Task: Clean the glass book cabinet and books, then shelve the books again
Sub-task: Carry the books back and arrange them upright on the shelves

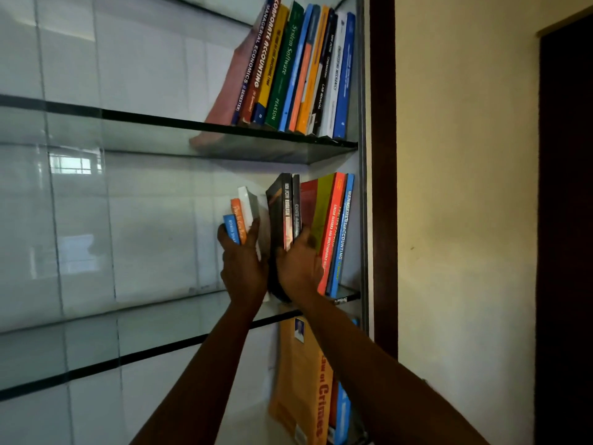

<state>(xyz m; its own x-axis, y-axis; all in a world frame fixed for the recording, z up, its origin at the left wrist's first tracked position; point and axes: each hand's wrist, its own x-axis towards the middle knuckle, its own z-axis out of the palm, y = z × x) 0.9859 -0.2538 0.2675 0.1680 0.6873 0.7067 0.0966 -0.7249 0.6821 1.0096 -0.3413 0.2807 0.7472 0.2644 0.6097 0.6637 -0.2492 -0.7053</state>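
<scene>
A person reshelves books in the glass book cabinet (144, 220), whose panes fill the left of the frame and mirror a window. On the bare glass shelf (128, 342) across the middle, the left hand (244, 264) has its thumb and fingers (255, 231) wrapped round the lower ends of three small paperbacks (240, 220), blue, orange and white, held upright near centre frame. These look light and stiff enough for one hand, though glossy covers may slide against each other, so a squeeze low across the whole bundle seems the safe hold. Just to the right, the right hand (300, 264) lies over the spines of two dark volumes (282, 207), fingers bent toward the books beside them; whether it grips them or merely steadies them cannot be told. They appear thicker and heavier and lean slightly, best taken by the spine and set down gently, since the glass beneath is hard, slick and breakable. Further right, taller textbooks (333, 220) stand against the cabinet's side. More books (298, 69) lean together at upper right, and an orange law book (301, 380) stands on the shelf below.
</scene>
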